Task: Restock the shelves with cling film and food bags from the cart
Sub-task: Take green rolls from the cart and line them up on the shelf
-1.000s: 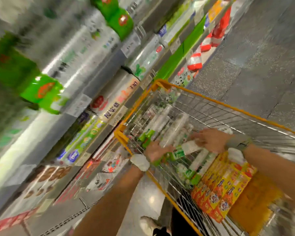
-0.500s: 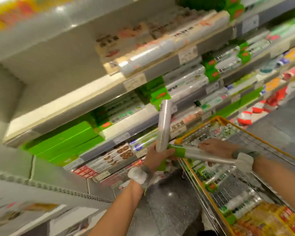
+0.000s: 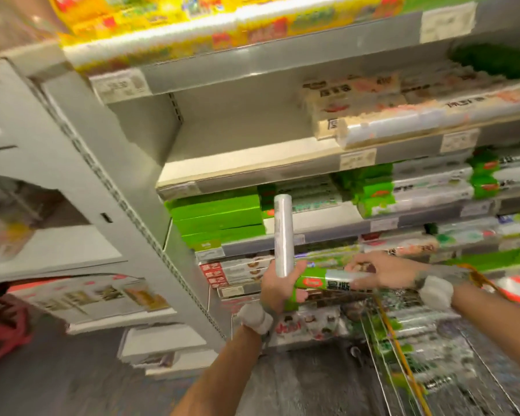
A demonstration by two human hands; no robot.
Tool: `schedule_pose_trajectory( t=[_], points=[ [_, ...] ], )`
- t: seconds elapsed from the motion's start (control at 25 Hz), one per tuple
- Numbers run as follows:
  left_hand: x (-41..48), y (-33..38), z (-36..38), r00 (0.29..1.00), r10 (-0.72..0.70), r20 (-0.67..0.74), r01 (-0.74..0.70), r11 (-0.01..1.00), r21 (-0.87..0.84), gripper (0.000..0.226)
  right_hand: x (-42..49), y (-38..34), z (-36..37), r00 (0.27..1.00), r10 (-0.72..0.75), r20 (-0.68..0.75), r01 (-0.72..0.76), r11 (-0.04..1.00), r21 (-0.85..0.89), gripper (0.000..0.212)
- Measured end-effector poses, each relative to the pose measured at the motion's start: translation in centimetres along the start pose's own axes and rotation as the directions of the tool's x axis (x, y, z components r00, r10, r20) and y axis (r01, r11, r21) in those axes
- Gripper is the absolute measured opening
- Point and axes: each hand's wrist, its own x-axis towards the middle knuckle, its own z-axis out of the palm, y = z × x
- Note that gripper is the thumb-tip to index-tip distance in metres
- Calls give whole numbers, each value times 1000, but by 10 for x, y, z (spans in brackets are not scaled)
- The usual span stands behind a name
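My left hand (image 3: pixel 278 288) grips an upright cling film roll (image 3: pixel 282 235) by its lower, green-labelled end; the clear roll stands up in front of the shelves. My right hand (image 3: pixel 382 271) holds a second cling film roll (image 3: pixel 327 280) lying sideways, its green end touching my left hand. Both hands are in front of the lower shelves, just left of the cart (image 3: pixel 403 352), whose orange rim shows at lower right with more green-labelled rolls inside.
The shelf unit (image 3: pixel 252 163) has a bare stretch on its upper left board. Green boxes (image 3: pixel 216 217) fill the level below, with rolls and boxes to the right. A grey upright post (image 3: pixel 117 190) stands left. Grey floor lies below.
My view has swung up and left from the cart to the shelves. Both hands lifted a roll each out of the cart and now hold them in front of the lower shelves.
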Motion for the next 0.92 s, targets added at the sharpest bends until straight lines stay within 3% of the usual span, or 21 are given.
schedule_pose_trajectory(
  t=[0.04,0.12,0.2,0.32,0.48,0.56,0.64,0.68,0.8,0.92],
  points=[
    [-1,-3,-6,1000,-9,9,9,1000,-20,34,4,-5,1,1000,-6,8,6,1000,-27,46],
    [3,-9,-15,999,29,-27,-30,997,-65,65,15,-12,2,1000,-22,8,23,998,-55,76],
    [5,-8,-22,997,26,-70,-31,998,-63,71,28,-9,5,1000,-3,28,5,998,-62,96],
    [10,-6,-27,994,21,-111,-27,998,-61,52,33,-14,7,1000,-18,20,21,990,-137,80],
    [6,3,-25,999,-5,-50,-3,990,-139,40,38,-9,-2,998,-66,2,65,976,-206,72],
    [7,-7,-36,996,71,-59,-64,990,122,45,44,-2,-18,998,-39,-58,23,966,-258,54],
    [6,-19,-58,985,169,20,-158,864,478,48,55,12,-36,986,20,-165,-65,961,-270,37],
    [7,-22,-70,976,193,104,-217,787,577,48,61,19,-44,976,45,-213,-102,959,-263,35],
    [11,-11,-98,932,108,345,-350,512,785,45,77,26,-59,961,83,-262,-149,959,-240,39],
    [25,5,-91,902,51,428,-426,264,865,47,97,14,-64,971,73,-229,-147,935,-324,41]
  ],
)
